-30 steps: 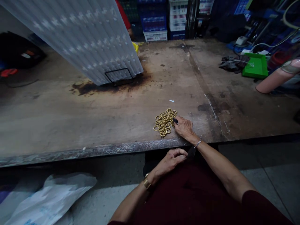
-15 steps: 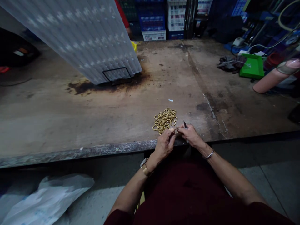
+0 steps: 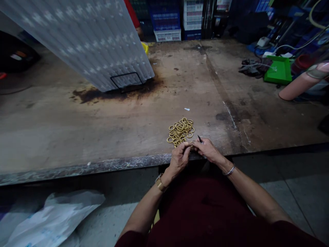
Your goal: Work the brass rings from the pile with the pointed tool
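A pile of brass-coloured rings [image 3: 180, 128] lies near the front edge of the wooden table [image 3: 123, 130]. Just in front of it, my left hand [image 3: 180, 156] pinches a single ring [image 3: 191, 143] between thumb and finger. My right hand [image 3: 207, 150] meets it from the right, its fingertips closed at the same ring. A dark, pointed tool [image 3: 199, 138] sticks up from between the fingers of my right hand; the rest of it is mostly hidden by the hand.
A tall bundle of translucent tubes [image 3: 89, 44] stands in a black wire holder [image 3: 125, 81] at the back left. A green tray [image 3: 278, 70] and pink cylinder [image 3: 298, 86] are at the right. Crates [image 3: 166, 20] stand behind. Below left lies a white plastic bag [image 3: 56, 216].
The fingers of my right hand have moved slightly left, closer to my left hand, and the dark tool's tip has shifted left. The view has shifted a little.
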Action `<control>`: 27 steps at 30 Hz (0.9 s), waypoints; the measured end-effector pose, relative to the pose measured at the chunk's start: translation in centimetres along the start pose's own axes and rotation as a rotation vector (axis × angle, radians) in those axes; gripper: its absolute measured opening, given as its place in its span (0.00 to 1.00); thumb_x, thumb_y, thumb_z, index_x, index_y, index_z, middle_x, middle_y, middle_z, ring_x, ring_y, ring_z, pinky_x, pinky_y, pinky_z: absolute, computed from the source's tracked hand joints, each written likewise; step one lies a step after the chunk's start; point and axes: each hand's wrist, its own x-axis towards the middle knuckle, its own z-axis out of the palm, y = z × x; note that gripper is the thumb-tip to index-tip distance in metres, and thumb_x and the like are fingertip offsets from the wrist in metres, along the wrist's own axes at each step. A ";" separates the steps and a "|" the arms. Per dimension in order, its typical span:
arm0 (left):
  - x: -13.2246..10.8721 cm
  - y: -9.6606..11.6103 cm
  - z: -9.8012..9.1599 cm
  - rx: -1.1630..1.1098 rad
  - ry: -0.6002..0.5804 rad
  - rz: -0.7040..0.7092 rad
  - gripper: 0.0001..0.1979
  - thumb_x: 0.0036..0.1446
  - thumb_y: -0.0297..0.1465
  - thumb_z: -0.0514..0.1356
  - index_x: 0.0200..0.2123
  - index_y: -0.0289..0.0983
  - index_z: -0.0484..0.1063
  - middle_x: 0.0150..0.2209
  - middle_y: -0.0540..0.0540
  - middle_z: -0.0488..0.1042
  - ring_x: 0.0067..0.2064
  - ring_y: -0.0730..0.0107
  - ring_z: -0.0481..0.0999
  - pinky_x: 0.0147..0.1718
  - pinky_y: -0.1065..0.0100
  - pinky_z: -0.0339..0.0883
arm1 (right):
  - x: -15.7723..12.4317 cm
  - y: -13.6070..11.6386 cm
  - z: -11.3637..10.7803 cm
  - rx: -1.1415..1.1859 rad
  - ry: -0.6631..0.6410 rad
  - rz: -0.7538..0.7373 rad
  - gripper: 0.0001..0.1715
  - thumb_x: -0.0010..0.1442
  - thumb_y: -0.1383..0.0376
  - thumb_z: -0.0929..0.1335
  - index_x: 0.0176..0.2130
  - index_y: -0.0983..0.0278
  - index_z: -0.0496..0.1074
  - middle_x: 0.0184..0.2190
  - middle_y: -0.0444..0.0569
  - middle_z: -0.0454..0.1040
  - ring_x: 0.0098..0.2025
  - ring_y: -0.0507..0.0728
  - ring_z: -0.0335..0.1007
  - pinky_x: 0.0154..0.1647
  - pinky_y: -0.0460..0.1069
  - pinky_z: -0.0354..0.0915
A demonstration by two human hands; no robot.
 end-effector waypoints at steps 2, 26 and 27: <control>-0.1 0.5 0.0 -0.072 0.010 -0.083 0.05 0.55 0.31 0.58 0.34 0.38 0.73 0.26 0.49 0.73 0.27 0.73 0.71 0.30 0.71 0.66 | 0.0 -0.1 0.0 -0.013 -0.019 -0.010 0.15 0.45 0.54 0.67 0.26 0.63 0.63 0.17 0.36 0.61 0.15 0.44 0.47 0.15 0.42 0.44; -0.4 2.4 0.8 -0.391 0.090 -0.353 0.12 0.48 0.39 0.63 0.29 0.36 0.70 0.22 0.54 0.68 0.20 0.81 0.63 0.21 0.76 0.59 | 0.0 0.5 0.1 -0.282 0.038 -0.309 0.15 0.53 0.54 0.62 0.25 0.63 0.65 0.18 0.39 0.61 0.22 0.48 0.55 0.24 0.44 0.55; -0.4 2.5 0.8 -0.408 0.068 -0.376 0.13 0.48 0.40 0.63 0.29 0.36 0.70 0.22 0.53 0.68 0.20 0.81 0.63 0.20 0.76 0.59 | 0.1 0.5 0.1 -0.288 0.047 -0.307 0.15 0.53 0.55 0.62 0.25 0.63 0.64 0.18 0.39 0.61 0.22 0.48 0.55 0.24 0.44 0.55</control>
